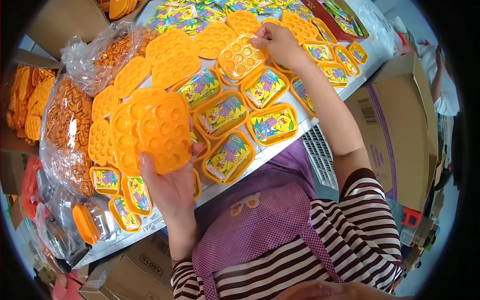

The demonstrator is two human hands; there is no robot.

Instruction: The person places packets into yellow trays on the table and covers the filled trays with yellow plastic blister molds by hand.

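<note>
My left hand [172, 187] holds a stack of orange trays with round wells [162, 127] above the left part of the table. At the upper middle, my right hand [272, 44] pinches the corner of a single orange tray with round wells [243, 56]. That tray lies slightly tilted over an orange box whose rim shows beneath it. Nearer me stand several open orange boxes [272, 125] with yellow and purple printed packets [227, 157] inside. More orange welled trays [172, 45] lie behind and to the left of the held stack.
Small colourful packets [192, 19] cover the table's back. Clear bags of small orange pieces [67, 130] stand at the left, near a carton of orange parts [30, 95]. A large carton [395, 135] is at the right. Other people [445, 80] are partly visible at the edges.
</note>
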